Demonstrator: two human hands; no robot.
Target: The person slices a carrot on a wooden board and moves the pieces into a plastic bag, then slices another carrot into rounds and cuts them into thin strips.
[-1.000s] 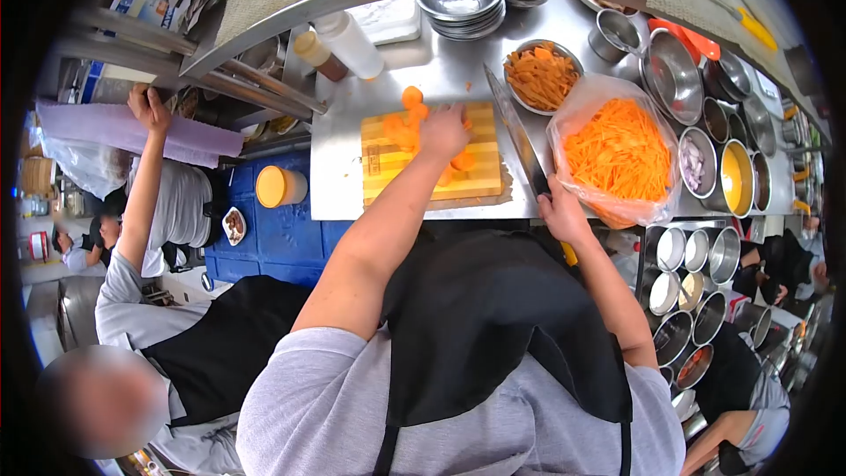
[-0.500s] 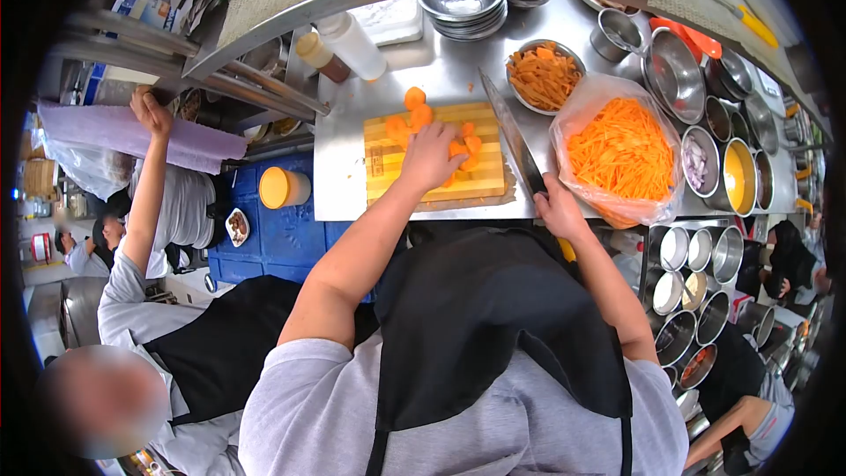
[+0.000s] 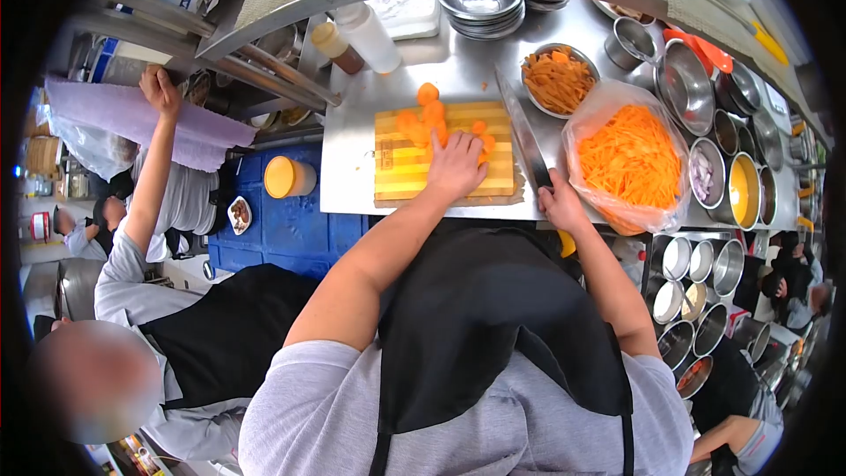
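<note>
My left hand lies over the striped wooden cutting board, its fingers stretched and thumb apart. Its fingertips reach orange carrot slices, some of them partly hidden. More carrot pieces lie to the left of the fingers, and one rests past the board's far edge. Closed around a large knife, my right hand is just right of the board. The long blade points away from me along the board's right side, and a yellow handle end shows below the hand.
Right of the knife are a clear bag of shredded carrot and a metal bowl of carrot pieces. Squeeze bottles and stacked bowls stand at the back. A co-worker's arm extends at left, beside a yellow-lidded tub.
My left hand has slid slightly right and toward me on the board, uncovering more of the board's left part. My right hand still holds the knife beside the board. The view has shifted slightly.
</note>
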